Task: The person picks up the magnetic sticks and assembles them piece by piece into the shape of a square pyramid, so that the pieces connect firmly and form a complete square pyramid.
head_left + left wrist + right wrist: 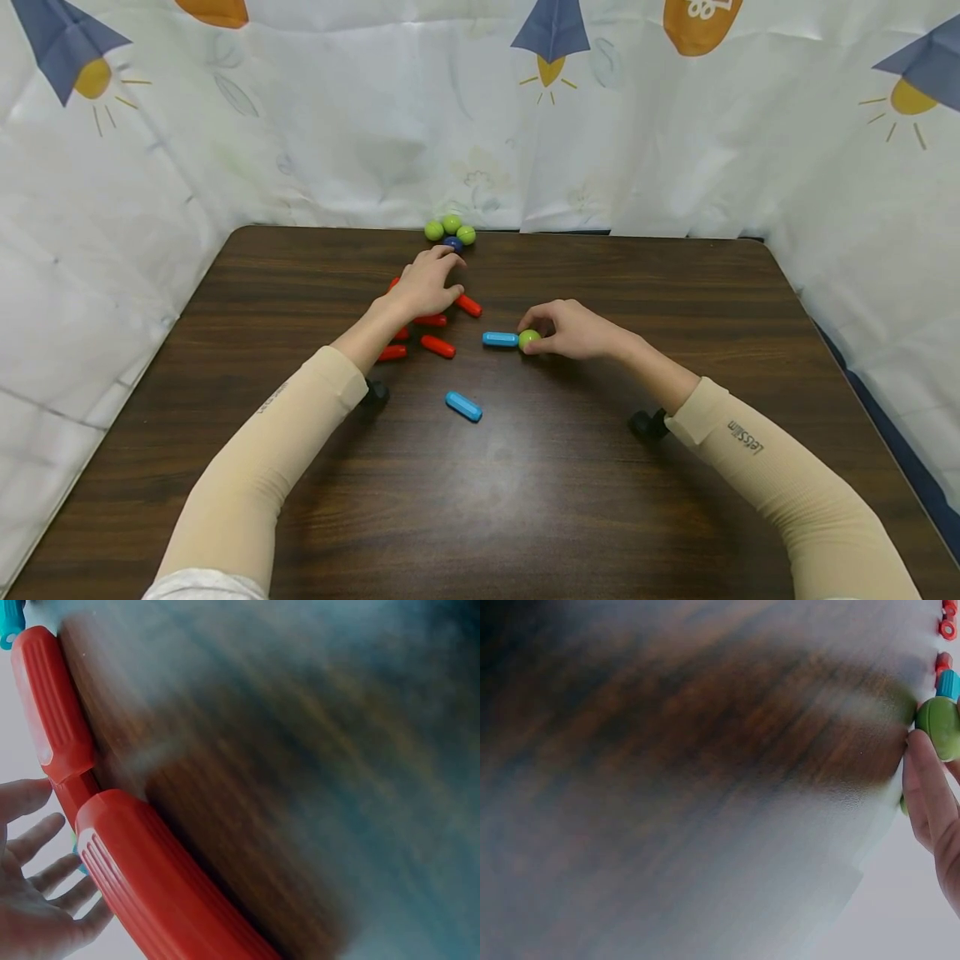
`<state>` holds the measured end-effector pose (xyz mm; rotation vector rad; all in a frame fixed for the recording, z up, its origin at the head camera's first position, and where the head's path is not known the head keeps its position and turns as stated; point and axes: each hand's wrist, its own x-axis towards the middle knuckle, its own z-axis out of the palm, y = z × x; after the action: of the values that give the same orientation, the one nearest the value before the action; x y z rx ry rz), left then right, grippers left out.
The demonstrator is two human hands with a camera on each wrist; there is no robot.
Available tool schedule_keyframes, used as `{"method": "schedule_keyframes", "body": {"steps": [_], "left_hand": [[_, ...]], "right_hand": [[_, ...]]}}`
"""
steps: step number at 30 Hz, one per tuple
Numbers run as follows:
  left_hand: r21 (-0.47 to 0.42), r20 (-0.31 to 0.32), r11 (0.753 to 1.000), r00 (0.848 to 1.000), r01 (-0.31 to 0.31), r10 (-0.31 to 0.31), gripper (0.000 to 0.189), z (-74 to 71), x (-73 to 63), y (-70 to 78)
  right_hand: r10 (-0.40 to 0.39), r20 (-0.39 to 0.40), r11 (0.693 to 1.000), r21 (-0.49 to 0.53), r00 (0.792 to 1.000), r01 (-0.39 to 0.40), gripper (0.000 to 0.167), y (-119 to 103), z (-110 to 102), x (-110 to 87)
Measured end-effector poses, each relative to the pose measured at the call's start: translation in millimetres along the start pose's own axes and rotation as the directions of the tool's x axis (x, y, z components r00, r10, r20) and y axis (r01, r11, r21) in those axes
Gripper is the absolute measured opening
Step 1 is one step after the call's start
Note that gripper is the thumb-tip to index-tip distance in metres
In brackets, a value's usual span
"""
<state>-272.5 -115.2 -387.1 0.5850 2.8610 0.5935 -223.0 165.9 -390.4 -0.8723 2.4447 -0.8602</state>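
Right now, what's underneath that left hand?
From above, red pieces show beside the left hand, some partly hidden by it, and a dark blue ball at its far edge. Whatever lies directly beneath is covered.

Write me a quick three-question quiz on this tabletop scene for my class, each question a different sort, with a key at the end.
1. Multiple choice. What colour is the ball that the right hand pinches?
A) Red
B) Green
C) Dark blue

2. True or false. In the head view, the left hand is nearer the far edge of the table than the right hand is.

3. Fill in the blank. In the head view, ____ green balls sit beside the dark blue ball.

Key: 1. B; 2. True; 3. three.
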Motion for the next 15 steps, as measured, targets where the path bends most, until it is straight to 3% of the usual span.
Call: {"method": "schedule_keyframes", "body": {"steps": [15], "left_hand": [[0.053, -0.040, 0.998, 0.999, 0.017, -0.015, 0.044, -3.2, 6.6, -4.5]], "right_hand": [[-0.005, 0.000, 1.000, 0.013, 1.000, 0.005, 0.022, -0.1, 0.2, -0.2]]}}
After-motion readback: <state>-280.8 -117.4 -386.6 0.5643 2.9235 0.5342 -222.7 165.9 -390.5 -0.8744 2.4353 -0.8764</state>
